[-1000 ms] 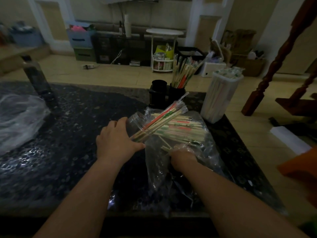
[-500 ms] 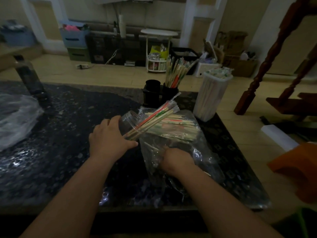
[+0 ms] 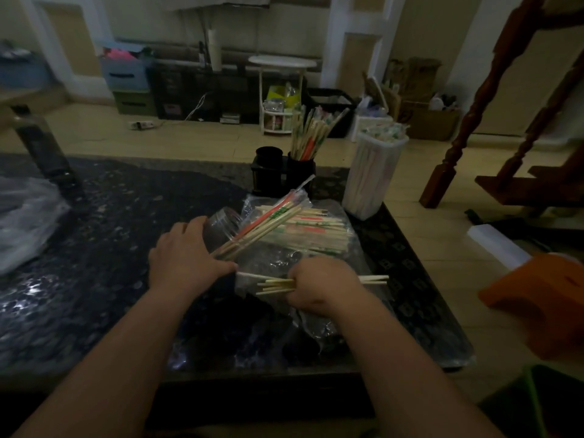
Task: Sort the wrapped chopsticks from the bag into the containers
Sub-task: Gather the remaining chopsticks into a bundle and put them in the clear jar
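Note:
A clear plastic bag (image 3: 319,257) of wrapped chopsticks (image 3: 311,230) lies on the dark table. My left hand (image 3: 185,257) grips a clear glass jar (image 3: 221,230) tilted on its side, with several wrapped chopsticks sticking out of its mouth toward the upper right. My right hand (image 3: 319,284) is closed on a small bundle of chopsticks (image 3: 275,286) held level just in front of the bag; their ends poke out on both sides of the fist.
Behind the bag stand two black cups (image 3: 268,167), the right one (image 3: 301,170) full of chopsticks, and a tall white container (image 3: 371,178) packed with wrapped ones. A crumpled plastic bag (image 3: 25,226) lies at the table's left. The table edge (image 3: 420,257) runs close on the right.
My right hand has come out of the bag toward me, now holding a small bundle of chopsticks. My left hand and the jar have stayed put.

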